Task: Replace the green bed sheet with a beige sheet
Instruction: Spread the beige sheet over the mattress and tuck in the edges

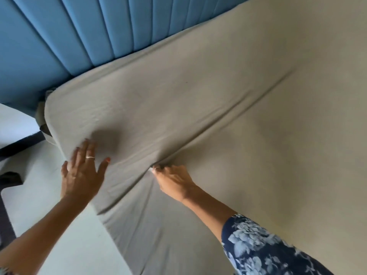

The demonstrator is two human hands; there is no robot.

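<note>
A beige sheet [218,96] covers the whole mattress, up to the headboard and down over the near side. A long crease runs diagonally across it from the middle right to my right hand. My left hand [83,171] lies flat with spread fingers on the sheet near the mattress's near edge, close to the head corner. My right hand [172,179] pinches a fold of the sheet at the mattress edge, where the crease ends. No green sheet is in view.
A blue padded headboard [79,36] with vertical channels stands along the top of the bed. Pale floor [65,235] runs beside the bed at lower left, with a dark object [10,178] and a dark strip at the left edge.
</note>
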